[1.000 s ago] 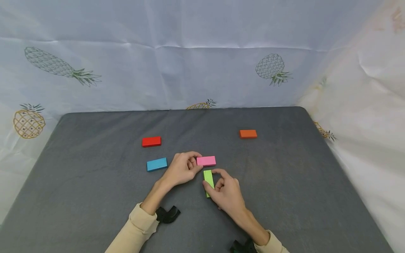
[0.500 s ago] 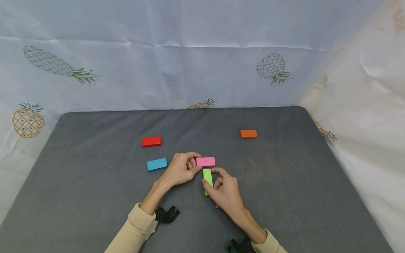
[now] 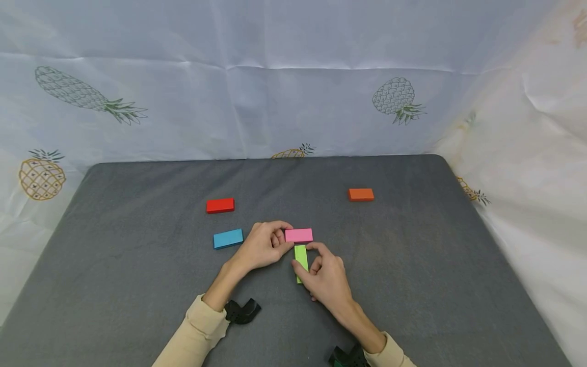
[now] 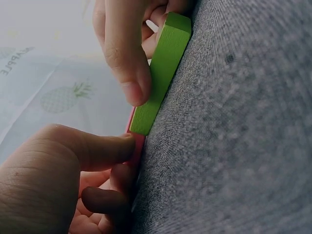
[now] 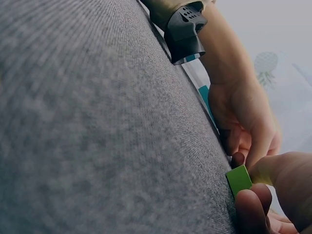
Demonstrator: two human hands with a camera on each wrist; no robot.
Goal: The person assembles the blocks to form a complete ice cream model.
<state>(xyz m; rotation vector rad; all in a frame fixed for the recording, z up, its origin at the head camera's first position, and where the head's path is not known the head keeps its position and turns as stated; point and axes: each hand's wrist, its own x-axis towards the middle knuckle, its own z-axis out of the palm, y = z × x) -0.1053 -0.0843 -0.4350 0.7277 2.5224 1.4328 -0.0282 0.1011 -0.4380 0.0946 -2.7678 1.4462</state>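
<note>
Slightly below the centre of the head view, a pink block (image 3: 300, 235) lies crosswise on the grey table. My left hand (image 3: 263, 245) pinches its left end between thumb and index finger. A lime-green block (image 3: 301, 255) lies lengthwise just in front of it, its far end against or very close to the pink block's near side. With thumb and index finger, my right hand (image 3: 327, 280) pinches the green block by its long sides. In the left wrist view the green block (image 4: 168, 53) appears to meet the pink block (image 4: 138, 148), which is mostly hidden by fingers.
A blue block (image 3: 228, 238) lies left of my left hand, with a red block (image 3: 220, 205) behind it. Farther back on the right is an orange block (image 3: 361, 194). A white curtain (image 3: 293, 112) printed with pineapples hangs behind the grey table (image 3: 435, 285).
The green block, in my right hand, has shifted slightly away from me and left, narrowing its gap to the pink block. The pink block has come slightly nearer. The other blocks stay put.
</note>
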